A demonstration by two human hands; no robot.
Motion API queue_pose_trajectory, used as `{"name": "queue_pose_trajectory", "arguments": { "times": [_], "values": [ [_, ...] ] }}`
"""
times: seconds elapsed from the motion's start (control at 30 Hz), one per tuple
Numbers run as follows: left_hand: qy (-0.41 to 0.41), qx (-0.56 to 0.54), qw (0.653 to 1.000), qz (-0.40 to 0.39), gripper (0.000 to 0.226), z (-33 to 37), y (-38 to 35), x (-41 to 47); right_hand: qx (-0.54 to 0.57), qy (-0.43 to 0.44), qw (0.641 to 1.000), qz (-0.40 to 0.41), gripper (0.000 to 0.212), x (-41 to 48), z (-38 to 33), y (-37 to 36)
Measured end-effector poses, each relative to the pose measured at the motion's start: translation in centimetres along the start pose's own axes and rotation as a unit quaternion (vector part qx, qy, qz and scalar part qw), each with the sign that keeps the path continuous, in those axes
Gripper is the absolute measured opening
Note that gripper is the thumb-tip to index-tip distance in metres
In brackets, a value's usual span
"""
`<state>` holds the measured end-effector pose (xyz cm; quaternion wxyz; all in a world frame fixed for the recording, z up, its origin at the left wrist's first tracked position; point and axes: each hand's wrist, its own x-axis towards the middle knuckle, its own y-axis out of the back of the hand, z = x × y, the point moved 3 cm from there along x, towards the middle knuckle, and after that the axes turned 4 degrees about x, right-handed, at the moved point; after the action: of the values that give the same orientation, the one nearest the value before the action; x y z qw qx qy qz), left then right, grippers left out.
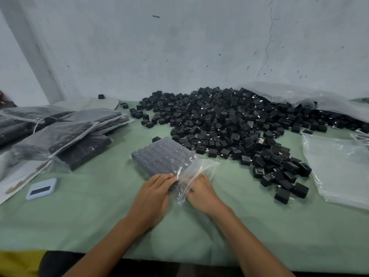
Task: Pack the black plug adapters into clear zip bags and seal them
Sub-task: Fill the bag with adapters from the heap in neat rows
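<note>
Head view, both hands (155,188) on zip bag (165,156) — right fingers (196,181) hidden beneath flap

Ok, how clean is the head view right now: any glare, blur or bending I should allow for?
Head view: soft, even light with faint shadows. The filled bag is hazed by sheen on its plastic, so the adapters inside look grey. The loose pile is sharp. Wide-angle bending curves the table's near edge. Both hands, left and right, show clearly at the bag's mouth.
</note>
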<state>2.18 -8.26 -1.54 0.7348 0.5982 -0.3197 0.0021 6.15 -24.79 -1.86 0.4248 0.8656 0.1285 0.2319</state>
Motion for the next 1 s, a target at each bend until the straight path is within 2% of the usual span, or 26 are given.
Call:
{"name": "queue_pose_trajectory", "arguments": {
  "times": [0.13,0.2,0.27,0.37,0.43,0.53,0.6,0.73,0.83,1.0],
  "values": [
    [0.009,0.019,1.0,0.003,0.051,-0.2,-0.2,0.0,0.028,0.003,1.0,0.003,0.02,-1.5,0.1,0.6],
    [0.016,0.023,1.0,0.004,0.05,-0.3,-0.4,0.0,0.063,-0.022,0.997,0.037,0.019,-2.9,1.0,1.9],
    [0.017,0.027,0.999,0.005,0.049,-0.3,-0.6,0.0,0.049,-0.064,0.994,0.078,0.021,-4.2,2.6,4.1],
    [0.017,0.026,0.999,0.011,0.049,-0.3,-0.7,-0.1,-0.09,-0.132,0.977,0.143,0.024,-5.5,5.9,8.1],
    [0.018,0.025,0.999,0.009,0.05,-0.2,-0.7,-0.1,-0.197,-0.203,0.946,0.16,0.026,-5.9,8.3,10.7],
    [0.017,0.024,0.999,0.011,0.049,-0.1,-0.5,-0.1,-0.295,-0.301,0.897,0.135,0.03,-6.3,10.9,13.1],
    [0.019,0.023,1.0,0.008,0.049,0.0,-0.4,-0.1,-0.327,-0.314,0.885,0.103,0.029,-6.1,11.4,13.4],
    [0.021,0.024,0.999,-0.001,0.05,-0.1,-0.4,-0.1,-0.327,-0.278,0.902,0.046,0.023,-5.3,10.9,12.2],
    [0.022,0.025,0.999,-0.005,0.05,-0.1,-0.4,-0.2,-0.289,-0.251,0.923,0.048,0.017,-4.9,10.3,11.3],
    [0.023,0.023,0.999,-0.01,0.051,-0.2,-0.4,-0.3,-0.246,-0.224,0.941,0.062,0.018,-4.8,9.4,10.3]
  ]
}}
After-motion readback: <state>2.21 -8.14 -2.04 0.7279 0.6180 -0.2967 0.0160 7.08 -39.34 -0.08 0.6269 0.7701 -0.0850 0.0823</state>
